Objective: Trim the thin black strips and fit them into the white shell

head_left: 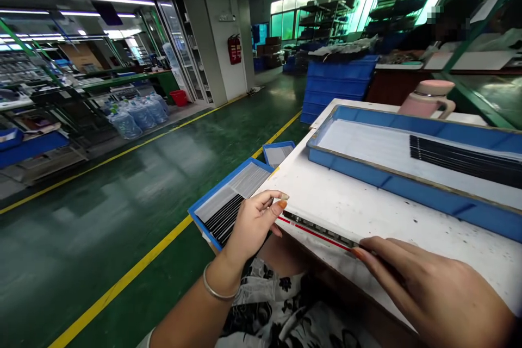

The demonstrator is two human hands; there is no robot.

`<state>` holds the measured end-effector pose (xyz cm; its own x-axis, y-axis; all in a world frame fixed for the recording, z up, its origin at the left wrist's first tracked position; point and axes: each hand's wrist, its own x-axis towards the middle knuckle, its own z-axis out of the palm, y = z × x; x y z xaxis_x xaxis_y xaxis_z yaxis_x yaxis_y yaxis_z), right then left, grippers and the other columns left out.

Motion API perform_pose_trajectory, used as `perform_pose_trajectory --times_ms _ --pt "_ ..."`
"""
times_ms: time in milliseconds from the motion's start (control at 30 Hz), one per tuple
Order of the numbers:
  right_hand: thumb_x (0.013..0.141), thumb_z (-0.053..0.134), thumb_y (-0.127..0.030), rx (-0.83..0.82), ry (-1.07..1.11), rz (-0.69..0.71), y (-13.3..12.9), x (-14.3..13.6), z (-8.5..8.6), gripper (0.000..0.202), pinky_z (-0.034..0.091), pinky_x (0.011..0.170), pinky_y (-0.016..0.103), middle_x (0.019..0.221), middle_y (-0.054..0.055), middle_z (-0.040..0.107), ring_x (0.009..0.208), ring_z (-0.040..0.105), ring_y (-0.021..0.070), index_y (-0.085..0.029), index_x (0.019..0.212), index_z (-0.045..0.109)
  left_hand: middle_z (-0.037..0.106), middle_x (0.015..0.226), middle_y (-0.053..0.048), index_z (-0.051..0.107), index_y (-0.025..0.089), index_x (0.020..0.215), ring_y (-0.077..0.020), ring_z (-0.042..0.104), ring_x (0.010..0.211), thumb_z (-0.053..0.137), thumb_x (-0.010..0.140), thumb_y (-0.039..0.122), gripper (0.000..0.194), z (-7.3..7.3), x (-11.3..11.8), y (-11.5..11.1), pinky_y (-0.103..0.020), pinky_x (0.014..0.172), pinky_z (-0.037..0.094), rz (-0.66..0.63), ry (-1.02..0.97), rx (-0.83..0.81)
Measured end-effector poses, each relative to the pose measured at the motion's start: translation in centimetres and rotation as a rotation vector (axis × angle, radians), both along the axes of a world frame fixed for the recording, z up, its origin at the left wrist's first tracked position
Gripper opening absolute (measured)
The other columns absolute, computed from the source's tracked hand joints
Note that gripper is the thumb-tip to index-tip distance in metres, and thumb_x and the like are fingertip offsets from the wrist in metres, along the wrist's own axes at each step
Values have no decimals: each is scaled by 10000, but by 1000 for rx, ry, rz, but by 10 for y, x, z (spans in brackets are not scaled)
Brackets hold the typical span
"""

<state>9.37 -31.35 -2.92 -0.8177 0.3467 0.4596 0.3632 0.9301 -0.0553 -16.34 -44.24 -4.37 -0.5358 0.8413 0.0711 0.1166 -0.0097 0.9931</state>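
A long, thin strip (320, 226) with dark, evenly spaced segments spans the gap between my two hands, over the front edge of the white table (346, 190). A red line runs along its near side. My left hand (253, 223) is closed around the strip's left end, thumb above and a finger below, with thumb and index tips close together. At the other end, the thumb and fingers of my right hand (432, 277) pinch the strip. Beyond it, a shallow blue tray (408, 179) with a white lining bears a row of black strips (465, 160).
Left of the table stands a blue tray (199, 215) with black and pale strips; a smaller blue tray (267, 155) sits behind it. A pink jug (426, 100) is at the back right. Stacked blue crates (338, 87) stand past the table, beside the green floor (155, 163).
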Motion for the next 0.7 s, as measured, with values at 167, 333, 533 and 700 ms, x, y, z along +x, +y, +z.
perform_pose_trajectory --times_ms 167,333,533,700 --pt "1080 380 -537 -9 -44 -68 -5 7 -2 307 402 392 345 871 -70 745 613 722 211 -364 1055 632 626 796 -21 731 159 1136 -158 658 558 693 901 603 504 -2 3 -1 -241 491 493 -22 -17 16" --pt "1064 403 -558 0 -51 -86 -6 9 -4 303 395 395 337 798 -74 726 555 695 213 -365 1008 630 643 835 -35 730 159 1129 -151 626 613 743 865 575 493 2 5 -2 -247 520 528 -52 -65 21" --pt "1060 410 -543 26 -40 -98 -9 10 -5 300 356 372 356 689 -67 673 480 663 237 -347 926 592 629 857 -21 722 164 1108 -122 527 633 859 756 495 503 7 10 1 -264 570 568 -73 -151 26" --pt "1069 396 -526 11 -6 -51 -12 5 -4 300 314 327 370 612 -79 624 383 601 237 -338 890 546 564 810 1 720 146 1066 -102 452 646 860 765 433 439 6 13 3 -228 580 537 -68 -177 46"
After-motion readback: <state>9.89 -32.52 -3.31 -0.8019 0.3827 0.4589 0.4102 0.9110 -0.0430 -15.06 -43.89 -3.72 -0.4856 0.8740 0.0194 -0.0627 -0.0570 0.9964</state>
